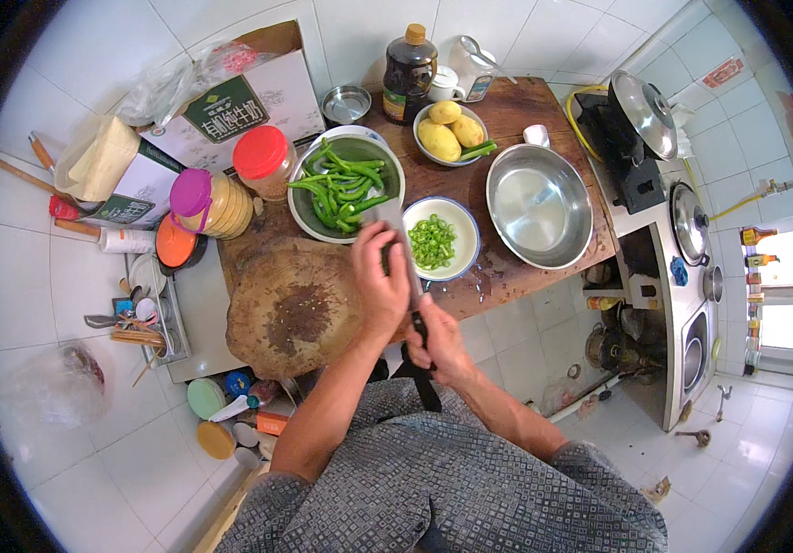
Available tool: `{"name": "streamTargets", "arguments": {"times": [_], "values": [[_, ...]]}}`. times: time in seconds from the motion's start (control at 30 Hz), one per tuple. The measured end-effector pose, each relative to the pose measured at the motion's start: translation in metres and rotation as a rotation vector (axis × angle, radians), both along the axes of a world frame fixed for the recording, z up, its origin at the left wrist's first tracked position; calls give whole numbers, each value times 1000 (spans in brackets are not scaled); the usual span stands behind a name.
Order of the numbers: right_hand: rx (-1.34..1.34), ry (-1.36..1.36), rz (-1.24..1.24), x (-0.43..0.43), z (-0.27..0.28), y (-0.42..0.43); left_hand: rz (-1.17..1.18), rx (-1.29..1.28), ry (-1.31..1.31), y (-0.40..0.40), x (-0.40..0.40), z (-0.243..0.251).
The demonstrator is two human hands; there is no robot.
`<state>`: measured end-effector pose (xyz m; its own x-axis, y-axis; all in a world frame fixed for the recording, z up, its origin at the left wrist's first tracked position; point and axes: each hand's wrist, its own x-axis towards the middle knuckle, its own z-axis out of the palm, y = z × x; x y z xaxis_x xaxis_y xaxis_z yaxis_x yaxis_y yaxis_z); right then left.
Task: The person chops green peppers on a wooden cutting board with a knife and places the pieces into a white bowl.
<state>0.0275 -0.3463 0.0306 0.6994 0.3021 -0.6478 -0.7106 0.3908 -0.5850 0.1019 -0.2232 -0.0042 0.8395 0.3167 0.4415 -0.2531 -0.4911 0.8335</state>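
My right hand [442, 340] grips the black handle of a kitchen knife [407, 266]. Its broad metal blade is tilted up between the pepper bowl and the chopped-pepper bowl. Against the blade's left side rests my left hand [383, 283], fingers curled; whether it pinches anything is hidden. A metal bowl [396, 173] of whole green peppers [344, 183] lies just beyond it. To the right, a blue-rimmed white bowl [466, 238] contains chopped green pepper [432, 243]. Below and left of my left hand is a round wooden chopping board [258, 304] with a dark wet patch and tiny scraps.
A steel basin [540, 207] stands right on the wooden table [507, 294], near a bowl of peeled potatoes [440, 140]. Behind are a dark sauce bottle [409, 76], a red-lidded jar [263, 155] and cartons [230, 114]. A stove [628, 166] with lidded pans is farther right.
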Motion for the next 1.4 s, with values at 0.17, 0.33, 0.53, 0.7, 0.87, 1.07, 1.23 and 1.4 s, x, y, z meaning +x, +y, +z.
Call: {"name": "streamTargets", "arguments": {"times": [0.17,0.33,0.53,0.7,0.87,1.07,1.23,1.4], "values": [[-130,-17,-221,19,12,-42,-201,-77,-95,-57,42,-5],[-190,-75,-314,29,-1,-63,-208,162,17,-60,54,-61],[-314,-138,-271,38,-14,-76,-243,15,55,-72,61,-44],[-215,19,-246,39,-4,-72,-270,179,116,-72,50,-52],[-235,60,-266,38,-4,-85,-281,234,156,-39,50,-38],[-248,41,-246,34,-3,-96,-176,327,211,49,78,-16],[-264,17,-217,27,-5,-95,-303,755,429,73,119,-18],[-217,13,-227,23,-5,-94,-360,1270,662,53,145,-28]]}}
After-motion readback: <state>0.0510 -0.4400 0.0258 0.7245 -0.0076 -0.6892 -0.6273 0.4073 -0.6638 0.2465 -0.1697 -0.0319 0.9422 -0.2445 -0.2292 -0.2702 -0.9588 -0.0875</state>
